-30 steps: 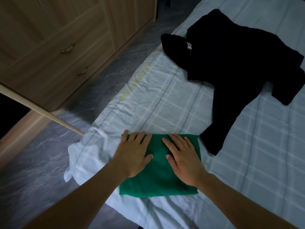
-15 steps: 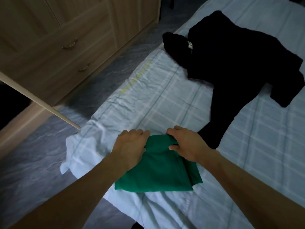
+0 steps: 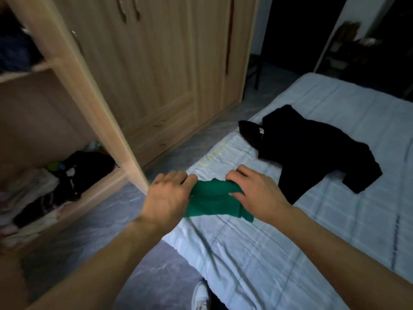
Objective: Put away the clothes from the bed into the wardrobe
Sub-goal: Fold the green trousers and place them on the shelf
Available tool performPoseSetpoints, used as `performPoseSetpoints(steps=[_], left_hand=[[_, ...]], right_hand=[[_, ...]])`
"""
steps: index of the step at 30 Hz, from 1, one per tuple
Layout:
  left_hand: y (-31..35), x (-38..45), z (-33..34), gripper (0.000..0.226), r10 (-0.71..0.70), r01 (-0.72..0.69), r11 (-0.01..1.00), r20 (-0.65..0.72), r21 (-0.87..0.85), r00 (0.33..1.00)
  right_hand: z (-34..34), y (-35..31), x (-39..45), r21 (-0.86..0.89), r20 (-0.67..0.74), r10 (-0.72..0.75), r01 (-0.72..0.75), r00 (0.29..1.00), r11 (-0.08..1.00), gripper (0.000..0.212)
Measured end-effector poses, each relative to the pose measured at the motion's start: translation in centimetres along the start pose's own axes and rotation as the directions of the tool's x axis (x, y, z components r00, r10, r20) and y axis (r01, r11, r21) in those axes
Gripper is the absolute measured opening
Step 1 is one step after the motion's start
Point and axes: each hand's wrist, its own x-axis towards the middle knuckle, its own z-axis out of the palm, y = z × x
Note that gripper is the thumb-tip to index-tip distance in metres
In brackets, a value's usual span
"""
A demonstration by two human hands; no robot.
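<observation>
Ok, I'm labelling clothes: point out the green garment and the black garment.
green garment [image 3: 210, 201]: head view, middle of the folded cloth between both hands.
black garment [image 3: 308, 153]: head view, centre of its body.

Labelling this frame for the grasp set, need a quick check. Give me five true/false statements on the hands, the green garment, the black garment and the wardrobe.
1. Both hands grip the folded green garment. True: the left hand and the right hand each have fingers curled on it.
2. The black garment is folded into a neat square. False: it lies spread out on the bed.
3. The wardrobe door nearest the person stands open. True: shelves with clothes show inside.
4. The green garment already lies on a wardrobe shelf. False: it is over the bed's edge, in the hands.
5. The black garment touches the left hand. False: it lies beyond the right hand.
</observation>
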Motion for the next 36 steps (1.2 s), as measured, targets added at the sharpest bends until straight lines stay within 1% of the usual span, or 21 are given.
performPoseSetpoints(steps=[4,9,14,18,22,28,31,36], left_hand=[[-1.5,-3.2,-9.3,0.035,-0.077,0.08,0.994,-0.039,0.076,0.996],[-4.3,-8.0,-19.2,0.034,-0.176,0.195,0.962,-0.115,0.191,0.978],[-8.9,-13.4,-27.0,0.031,-0.25,0.302,0.915,-0.214,0.266,0.944],[-13.0,-18.1,-31.8,0.034,-0.36,0.429,0.852,-0.259,0.302,0.896],[-18.1,-23.0,-34.9,0.04,-0.432,0.511,0.799,-0.29,0.317,0.854],[-26.5,-29.1,-37.4,0.043,-0.464,0.559,0.768,-0.329,0.313,0.822],[-30.3,-30.8,-37.3,0.045,-0.457,0.556,0.77,-0.339,0.313,0.823],[-36.3,-30.0,-35.7,0.043,-0.449,0.552,0.778,-0.349,0.301,0.823]], right_hand=[[-6.3,-6.0,1.0,-0.003,-0.065,-0.144,0.144,0.987,0.99,0.024],[-11.9,-14.3,3.3,0.026,-0.119,-0.3,0.305,0.947,0.952,0.024],[-15.6,-23.4,6.9,0.004,-0.158,-0.455,0.461,0.876,0.887,0.026],[-17.0,-31.2,10.3,0.003,-0.181,-0.57,0.58,0.801,0.814,0.028],[-16.8,-39.1,13.5,0.007,-0.202,-0.653,0.668,0.73,0.744,0.027],[-14.3,-49.0,18.1,-0.02,-0.215,-0.705,0.719,0.676,0.695,0.026],[-12.9,-52.2,20.3,-0.018,-0.222,-0.711,0.726,0.668,0.688,0.024],[-11.6,-54.3,25.3,-0.022,-0.192,-0.691,0.701,0.697,0.713,0.024]])
